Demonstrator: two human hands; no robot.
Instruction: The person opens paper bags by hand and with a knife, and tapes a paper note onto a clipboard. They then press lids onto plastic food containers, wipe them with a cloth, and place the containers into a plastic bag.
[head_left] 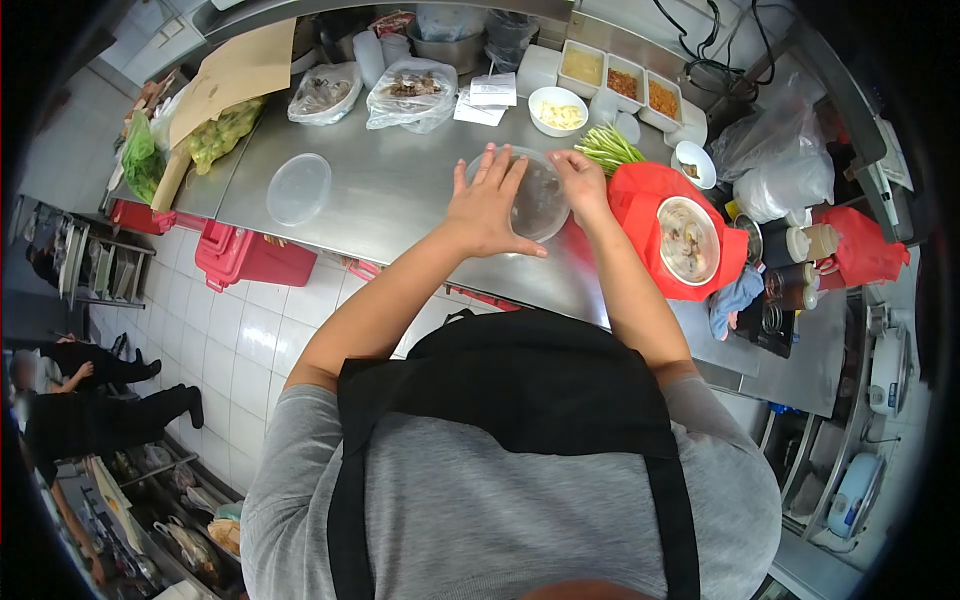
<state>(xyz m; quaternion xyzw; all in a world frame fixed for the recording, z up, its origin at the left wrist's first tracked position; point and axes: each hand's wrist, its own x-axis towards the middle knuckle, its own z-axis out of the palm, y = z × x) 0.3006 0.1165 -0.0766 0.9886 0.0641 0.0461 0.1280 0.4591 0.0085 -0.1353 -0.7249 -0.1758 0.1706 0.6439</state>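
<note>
A round translucent plastic container [540, 208] sits on the steel counter [395, 190] in front of me. My left hand [490, 205] is open at its left side, fingers spread and partly over it. At the container's right edge, my right hand [583, 188] has its thumb and fingers pinched together; whatever is between them is hidden. To the right, a white bowl [689, 240] with pale pieces in liquid stands in a red bag [632, 205]. Green stalks [608, 148] lie just behind my right hand. A round translucent lid [299, 190] rests farther left.
Along the back are bagged foods [411, 92], paper slips [487, 97], a white bowl of chopped pale food [558, 111] and white tubs of seasonings [624, 84]. Jars [795, 245] stand right. A red bin [240, 255] is on the floor; people [100, 410] are at left.
</note>
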